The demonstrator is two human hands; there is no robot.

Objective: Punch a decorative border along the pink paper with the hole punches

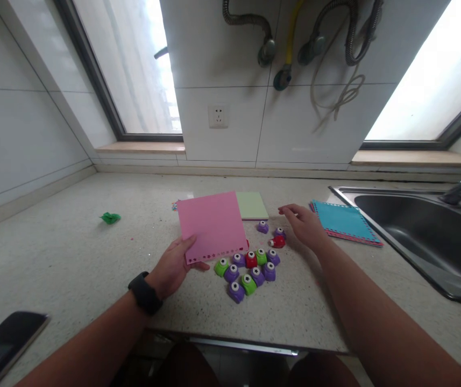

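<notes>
My left hand point(176, 266), wearing a black wristband, grips the lower left corner of a pink sheet of paper point(212, 226), thumb on top and fingers beneath. A row of small punched shapes runs along the sheet's lower edge. My right hand point(305, 224) holds nothing that I can see; its fingers reach out loosely above the counter. Closest to it are a purple craft punch point(279, 232) and a red craft punch point(277, 242) lying on its side. Another purple punch point(262, 227) stands further left. Several purple, green and red craft punches point(248, 285) cluster below the sheet.
Pale green paper point(252, 205) lies partly behind the pink sheet. A stack of blue and red sheets with punched edges point(345, 221) sits beside the steel sink point(408, 215). A crumpled green piece point(110, 217) and a phone point(8, 344) are on the left of the counter point(72, 258).
</notes>
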